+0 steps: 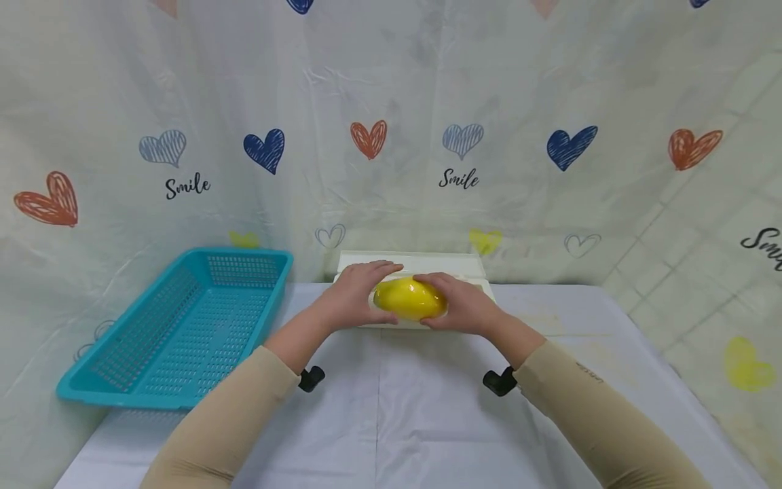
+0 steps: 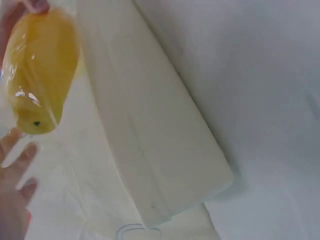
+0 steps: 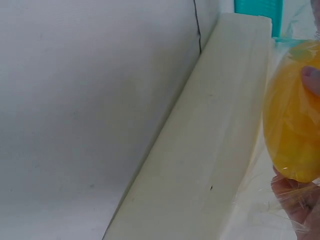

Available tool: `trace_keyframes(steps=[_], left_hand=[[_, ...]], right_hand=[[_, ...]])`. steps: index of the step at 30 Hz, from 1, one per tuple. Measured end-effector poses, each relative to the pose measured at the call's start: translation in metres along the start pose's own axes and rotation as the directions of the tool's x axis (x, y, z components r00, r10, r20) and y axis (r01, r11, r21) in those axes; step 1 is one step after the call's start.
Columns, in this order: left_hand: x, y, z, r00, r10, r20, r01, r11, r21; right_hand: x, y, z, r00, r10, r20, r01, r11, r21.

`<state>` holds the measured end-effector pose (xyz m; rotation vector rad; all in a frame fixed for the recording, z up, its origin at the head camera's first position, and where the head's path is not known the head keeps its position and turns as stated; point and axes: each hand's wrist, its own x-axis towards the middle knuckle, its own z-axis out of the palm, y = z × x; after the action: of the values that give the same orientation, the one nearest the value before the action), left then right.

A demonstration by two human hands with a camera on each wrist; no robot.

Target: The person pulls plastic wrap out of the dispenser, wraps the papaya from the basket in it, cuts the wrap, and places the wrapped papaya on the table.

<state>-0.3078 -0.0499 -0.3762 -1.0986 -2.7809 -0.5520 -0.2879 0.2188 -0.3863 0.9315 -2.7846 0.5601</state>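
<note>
From the head camera, both hands meet at the far middle of the table (image 1: 427, 421), over a flat cream-white box (image 1: 415, 263) that lies against the heart-printed curtain (image 1: 464, 102). The left hand (image 1: 357, 293) and right hand (image 1: 466, 303) cup a yellow mango (image 1: 408, 299) from either side, fingers curled round its ends, so each hand grips the fruit. A turquoise basket (image 1: 177, 333) sits well to the left, tilted against the curtain, with nothing visible inside.

The left wrist camera shows the mango (image 2: 40, 82) glossy and wrinkled under clear plastic film (image 2: 75, 175), which spreads thinly below it across the box (image 2: 150, 150). A few fingers (image 2: 17, 165) show at the lower left, touching the film just beside the fruit's end.

The right wrist camera shows the mango (image 3: 295, 115) at the right edge, film bunched beneath it, one fingertip (image 3: 311, 79) pressed on its upper side and more fingers (image 3: 295, 197) underneath. The long box edge (image 3: 210, 150) runs beside it, and a corner of the basket (image 3: 257, 9) shows beyond.

Judging by this, the step in hand is wrapping the fruit in film drawn from the box. The next move probably calls for pulling the film tight round the mango and parting it cleanly from the roll without losing the hold.
</note>
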Motion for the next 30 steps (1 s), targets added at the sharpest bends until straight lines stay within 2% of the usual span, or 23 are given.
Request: trace_keyframes(steps=[3,6,8,11,14,17,23,30], left_hand=[[0.001,0.003,0.001,0.995,0.094,-0.028,-0.089,0.982,0.164],[0.005,0.002,0.006,0.993,0.121,-0.01,-0.116,0.971,0.209],[0.008,0.0,0.01,0.994,0.109,0.002,-0.108,0.975,0.195],[0.011,-0.004,0.014,0.997,0.074,0.014,-0.075,0.99,0.123],[0.012,-0.007,0.015,0.999,0.039,0.027,-0.04,0.998,0.055],[0.013,-0.009,0.016,0.999,0.01,0.035,-0.01,1.0,0.0],[0.015,-0.01,0.016,0.997,-0.07,0.015,0.071,0.992,-0.101],[0.017,-0.011,0.012,0.996,-0.085,-0.005,0.084,0.987,-0.14]], right_hand=[[0.002,0.002,-0.003,0.999,0.042,0.014,-0.043,0.998,0.044],[0.004,0.003,-0.005,0.995,0.094,0.044,-0.098,0.991,0.096],[0.005,0.003,-0.005,0.99,0.124,0.07,-0.132,0.983,0.125],[0.005,0.003,-0.005,0.983,0.155,0.101,-0.17,0.972,0.161],[0.003,0.004,-0.004,0.98,0.159,0.118,-0.176,0.971,0.161],[0.0,0.007,-0.003,0.984,0.147,0.106,-0.161,0.976,0.148],[-0.001,0.013,-0.004,0.986,0.168,0.024,-0.169,0.965,0.201],[0.004,0.013,-0.011,0.969,0.246,0.027,-0.244,0.931,0.271]])
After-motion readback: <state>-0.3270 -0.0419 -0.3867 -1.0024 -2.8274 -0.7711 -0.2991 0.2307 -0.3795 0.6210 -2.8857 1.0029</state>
